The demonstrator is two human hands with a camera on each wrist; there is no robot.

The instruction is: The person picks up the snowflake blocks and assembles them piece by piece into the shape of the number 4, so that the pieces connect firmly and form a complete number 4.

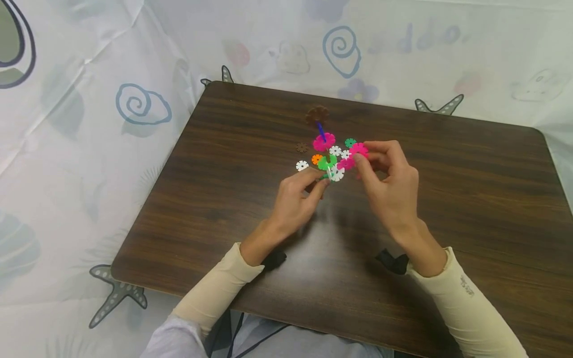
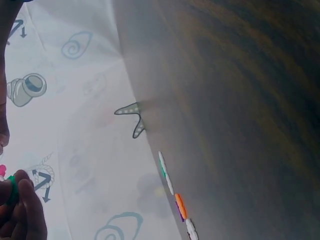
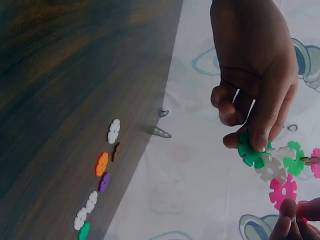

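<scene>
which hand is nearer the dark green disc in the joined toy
Left. The left hand pinches the dark green disc; the right hand is farther off, to its right in the head view, holding a pink disc.

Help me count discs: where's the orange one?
The orange disc lies on the table, left of centre in the right wrist view, beside the purple disc.

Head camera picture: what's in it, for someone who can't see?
A person's left hand and right hand hold a cluster of joined, colourful, notched plastic discs, the right hand pinching a pink one. Loose multicoloured discs lie on a brown wood-grain table.
</scene>
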